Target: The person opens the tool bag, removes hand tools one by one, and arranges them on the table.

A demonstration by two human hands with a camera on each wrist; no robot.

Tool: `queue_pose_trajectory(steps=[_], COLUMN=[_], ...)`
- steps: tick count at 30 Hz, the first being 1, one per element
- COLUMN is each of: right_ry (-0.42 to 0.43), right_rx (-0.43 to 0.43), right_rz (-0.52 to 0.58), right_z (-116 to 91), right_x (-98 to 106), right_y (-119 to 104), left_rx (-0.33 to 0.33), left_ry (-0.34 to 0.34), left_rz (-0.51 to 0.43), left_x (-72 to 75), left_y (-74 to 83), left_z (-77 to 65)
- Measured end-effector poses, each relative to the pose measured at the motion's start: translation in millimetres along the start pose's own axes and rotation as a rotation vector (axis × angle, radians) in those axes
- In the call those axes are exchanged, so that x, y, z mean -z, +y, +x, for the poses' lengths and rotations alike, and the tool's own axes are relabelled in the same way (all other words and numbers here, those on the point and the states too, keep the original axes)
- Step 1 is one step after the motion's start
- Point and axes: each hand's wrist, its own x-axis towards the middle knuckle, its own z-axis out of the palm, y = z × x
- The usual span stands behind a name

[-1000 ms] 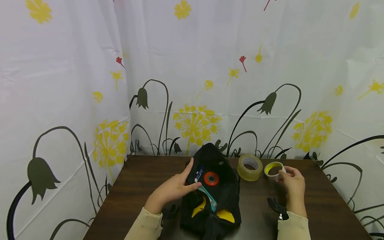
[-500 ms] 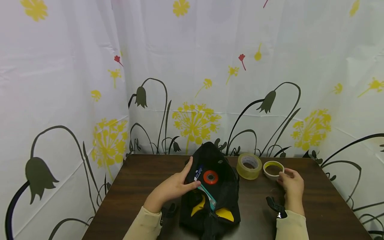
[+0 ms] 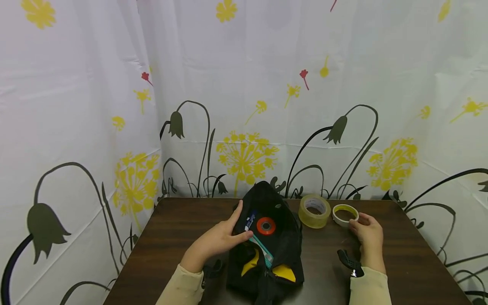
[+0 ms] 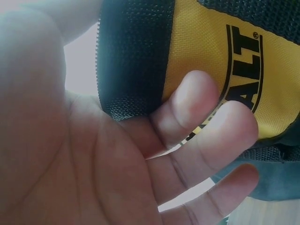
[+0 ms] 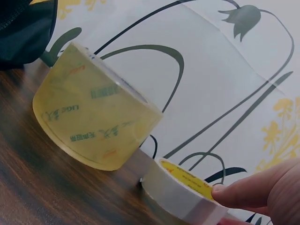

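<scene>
A black and yellow tool bag point(image 3: 286, 254) stands unzipped on the table, its mouth facing me. My left hand point(image 3: 217, 241) holds its left edge, thumb over the opening and fingers along the outside; the left wrist view shows those fingers over the yellow label point(image 4: 201, 51). Inside the bag are an orange-red disc with a dark centre point(image 3: 265, 226), a blue and white item point(image 3: 250, 220) and a teal strip-like item point(image 3: 263, 250). At the right, my right hand point(image 3: 369, 233) pinches the rim of a narrow white tape roll point(image 5: 183, 197) with a yellow inner core.
A wide roll of clear yellowish packing tape point(image 3: 314, 212) stands on the table between the bag and the white roll. The dark wooden table point(image 3: 183, 216) ends at a white curtain with flower prints point(image 3: 244, 84) behind and at both sides.
The white tape roll has tipped slightly and sits more level, with my right hand still at its rim. My left hand stays on the bag; the head view has shifted a little.
</scene>
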Motion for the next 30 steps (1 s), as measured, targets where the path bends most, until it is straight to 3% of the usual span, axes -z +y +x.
queue_pose_trajectory(steps=[8,19,26,30], right_ry=[-0.036,-0.08,-0.07,-0.039], right_rx=[-0.037,-0.018,0.005,0.062], right_rz=[-0.096,-0.217,-0.171,-0.218], right_z=[-5,-4,-6,-13], right_x=[3,7,11,12], right_y=[-4,-8,-28,-44], left_rx=[-0.009,-0.016,-0.024,-0.023], left_ry=[-0.012,-0.013,0.002,-0.004], left_rz=[-0.03,-0.033,-0.014,-0.016], left_x=[0.1,0.1,2.3,2.8], left_y=[-2.8,-2.9,-0.1,0.6], left_z=[-4.3,-4.7,-1.7,-2.4])
